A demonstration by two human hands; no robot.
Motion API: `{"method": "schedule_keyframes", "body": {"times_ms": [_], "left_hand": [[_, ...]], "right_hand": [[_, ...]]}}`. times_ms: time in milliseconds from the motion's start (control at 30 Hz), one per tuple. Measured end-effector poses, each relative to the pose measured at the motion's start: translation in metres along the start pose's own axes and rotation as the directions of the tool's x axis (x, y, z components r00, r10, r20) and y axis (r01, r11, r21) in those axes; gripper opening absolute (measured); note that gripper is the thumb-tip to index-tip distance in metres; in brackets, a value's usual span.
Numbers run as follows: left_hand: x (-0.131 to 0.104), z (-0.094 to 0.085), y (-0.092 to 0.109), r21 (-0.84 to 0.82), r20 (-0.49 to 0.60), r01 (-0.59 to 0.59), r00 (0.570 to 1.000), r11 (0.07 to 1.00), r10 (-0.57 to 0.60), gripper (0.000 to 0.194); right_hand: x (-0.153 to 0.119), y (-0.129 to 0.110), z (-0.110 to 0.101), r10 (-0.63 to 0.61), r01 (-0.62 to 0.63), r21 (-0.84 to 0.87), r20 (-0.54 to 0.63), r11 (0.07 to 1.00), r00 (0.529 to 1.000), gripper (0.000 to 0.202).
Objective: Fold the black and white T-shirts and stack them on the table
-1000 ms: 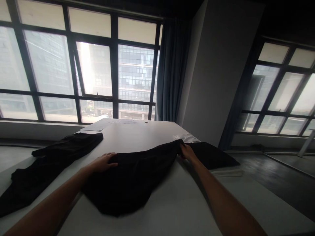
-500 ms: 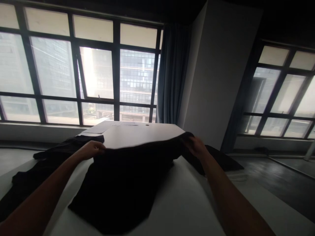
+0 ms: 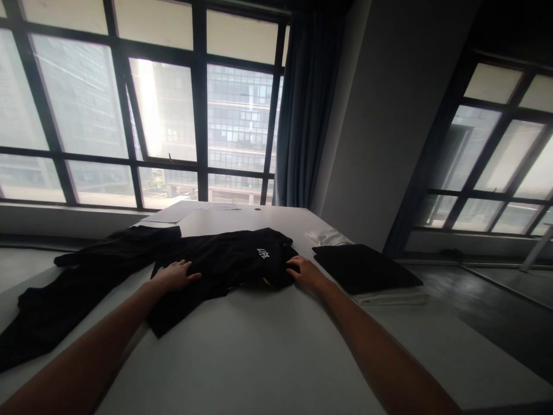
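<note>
A black T-shirt (image 3: pixel 233 256) lies partly folded and creased on the white table, with small white lettering near its right end. My left hand (image 3: pixel 175 276) rests palm down on its left part, fingers stretched out over the cloth. At the right end, my right hand (image 3: pixel 305 271) has its fingers closed on the shirt's bunched edge. A bit of yellow shows at the lower edge of the cloth, near the right hand. To the left of my left hand another black garment (image 3: pixel 86 276) is spread loosely.
On the right side of the white table (image 3: pixel 242 357) sits a folded black cloth (image 3: pixel 367 268) on top of white folded fabric (image 3: pixel 393 297). A crumpled white piece (image 3: pixel 328 237) lies behind it. Papers (image 3: pixel 173 213) lie at the far edge, before the windows and a blue curtain (image 3: pixel 298 127).
The black T-shirt, held up stretched between both hands before, has come down onto the table. My left hand has flattened on it; my right hand has moved lower and left.
</note>
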State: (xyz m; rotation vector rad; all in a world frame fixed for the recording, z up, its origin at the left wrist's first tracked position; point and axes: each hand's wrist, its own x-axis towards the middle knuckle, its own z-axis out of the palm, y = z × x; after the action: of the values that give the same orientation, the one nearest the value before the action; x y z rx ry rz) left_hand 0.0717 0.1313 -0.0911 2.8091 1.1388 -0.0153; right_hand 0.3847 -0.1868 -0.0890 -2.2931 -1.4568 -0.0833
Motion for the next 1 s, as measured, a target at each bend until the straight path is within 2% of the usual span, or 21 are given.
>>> {"method": "schedule_keyframes", "body": {"times_ms": [100, 267, 367, 467, 567, 633, 700, 767, 800, 833, 867, 933, 967, 1000], "left_hand": [[0.003, 0.003, -0.017, -0.039, 0.037, -0.049, 0.998, 0.998, 0.051, 0.096], [0.003, 0.003, -0.041, -0.063, -0.041, -0.106, 0.994, 0.992, 0.104, 0.091], [0.001, 0.003, -0.044, -0.070, -0.037, -0.098, 0.995, 0.993, 0.096, 0.089], [0.000, 0.004, -0.041, -0.060, -0.032, -0.094, 0.995, 0.994, 0.092, 0.086], [0.001, 0.003, -0.038, -0.035, -0.011, -0.095, 0.995, 0.995, 0.095, 0.083], [0.002, 0.001, -0.038, -0.016, 0.026, -0.104, 0.994, 0.994, 0.105, 0.082], [0.003, 0.001, -0.039, -0.001, 0.046, -0.113, 0.993, 0.994, 0.113, 0.081], [0.003, 0.002, -0.041, 0.004, 0.031, -0.121, 0.992, 0.993, 0.121, 0.080], [0.003, 0.003, -0.043, 0.003, 0.019, -0.130, 0.991, 0.992, 0.130, 0.080], [0.003, 0.005, -0.044, -0.002, 0.009, -0.144, 0.989, 0.990, 0.144, 0.080], [0.003, 0.006, -0.046, -0.008, 0.001, -0.164, 0.986, 0.986, 0.164, 0.080], [0.002, 0.008, -0.048, -0.020, -0.011, -0.201, 0.979, 0.979, 0.201, 0.080], [0.002, 0.008, -0.050, -0.024, -0.015, -0.216, 0.976, 0.976, 0.216, 0.079], [0.001, 0.007, -0.051, -0.028, -0.017, -0.230, 0.973, 0.973, 0.230, 0.079]], "right_hand": [[0.002, -0.001, 0.004, 0.036, -0.033, -0.048, 0.078, 0.998, 0.996, 0.036], [-0.001, 0.015, -0.009, 0.219, -0.204, -0.172, 0.075, 0.964, 0.973, 0.038], [-0.008, 0.027, -0.022, 0.290, -0.275, -0.188, 0.060, 0.943, 0.955, 0.049], [-0.013, 0.030, -0.027, 0.253, -0.242, -0.150, 0.057, 0.959, 0.966, 0.051], [-0.012, 0.022, -0.028, 0.176, -0.180, 0.064, 0.070, 0.982, 0.982, 0.037], [-0.011, 0.016, -0.035, 0.148, -0.157, 0.284, 0.053, 0.946, 0.988, 0.030], [-0.014, 0.013, -0.050, 0.133, -0.111, 0.532, -0.003, 0.840, 0.991, 0.026], [-0.023, 0.017, -0.073, 0.127, -0.047, 0.749, -0.050, 0.661, 0.991, 0.020], [-0.029, 0.020, -0.085, 0.126, -0.047, 0.815, -0.032, 0.577, 0.992, 0.018], [-0.036, 0.024, -0.096, 0.111, -0.092, 0.846, 0.039, 0.525, 0.993, 0.018], [-0.043, 0.028, -0.105, 0.086, -0.183, 0.837, 0.162, 0.516, 0.983, 0.022], [-0.052, 0.033, -0.113, 0.084, -0.376, 0.706, 0.412, 0.600, 0.907, 0.033], [-0.053, 0.034, -0.112, 0.127, -0.435, 0.610, 0.481, 0.662, 0.867, 0.038], [-0.053, 0.034, -0.107, 0.185, -0.452, 0.517, 0.486, 0.728, 0.854, 0.040]]}}
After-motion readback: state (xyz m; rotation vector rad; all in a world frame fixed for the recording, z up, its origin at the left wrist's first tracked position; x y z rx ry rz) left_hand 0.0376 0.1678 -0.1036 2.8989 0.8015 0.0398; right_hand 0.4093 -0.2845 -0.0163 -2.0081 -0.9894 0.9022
